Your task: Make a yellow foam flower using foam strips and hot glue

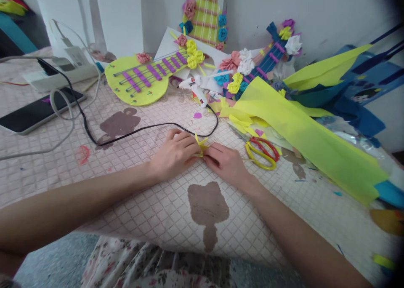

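Between my two hands is a small piece of yellow paper (202, 143), with pointed ends sticking up above the fingers. My left hand (176, 153) is closed on its left side, fingertips pressed together around it. My right hand (225, 161) pinches the same piece from the right, and the fingertips of both hands almost meet. A thin pale strip shows past the right hand, towards the scissors (263, 153) with red and yellow handles. Behind the hands lies a white glue gun (197, 90), its black cord curving round on the cloth.
A yellow paper guitar (142, 79) with purple strips lies at the back, near a blue one (268, 60) with paper flowers. Long yellow crepe paper (309, 132) spreads over the right side. A phone (41, 109) and a power strip (63, 71) with cables are at left.
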Available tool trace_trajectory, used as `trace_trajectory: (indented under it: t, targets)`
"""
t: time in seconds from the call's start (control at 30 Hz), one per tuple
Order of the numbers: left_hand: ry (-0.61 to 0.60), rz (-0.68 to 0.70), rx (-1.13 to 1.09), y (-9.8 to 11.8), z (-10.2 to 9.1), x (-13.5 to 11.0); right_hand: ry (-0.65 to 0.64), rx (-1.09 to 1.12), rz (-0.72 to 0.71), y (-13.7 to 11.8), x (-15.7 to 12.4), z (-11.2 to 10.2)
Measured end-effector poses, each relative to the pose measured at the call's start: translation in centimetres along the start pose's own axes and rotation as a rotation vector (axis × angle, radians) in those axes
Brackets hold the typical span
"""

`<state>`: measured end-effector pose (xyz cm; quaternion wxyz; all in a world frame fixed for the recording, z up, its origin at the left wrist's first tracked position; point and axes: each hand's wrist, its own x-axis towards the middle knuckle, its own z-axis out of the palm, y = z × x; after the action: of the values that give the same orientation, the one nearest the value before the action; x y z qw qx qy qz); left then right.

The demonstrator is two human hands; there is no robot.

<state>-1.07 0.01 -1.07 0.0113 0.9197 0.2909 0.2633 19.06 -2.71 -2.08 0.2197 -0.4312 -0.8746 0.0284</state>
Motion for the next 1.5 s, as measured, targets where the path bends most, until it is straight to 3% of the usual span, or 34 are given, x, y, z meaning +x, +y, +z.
trace_trajectory:
  t: [0.6, 0.87, 1.5]
  targets:
    - [-0.009, 0.014, 0.004, -0.02, -0.13, -0.04, -0.032, 0.03, 0.046, -0.3, -0.01, -0.32]
    - [-0.015, 0.004, 0.003, -0.03, -0.32, 0.01, -0.014, 0.142, 0.039, -0.24, -0.09, -1.01]
    - [-0.04, -0.016, -0.016, 0.15, -0.54, -0.07, 0.041, 0.054, 0.011, -0.57, 0.19, -0.22]
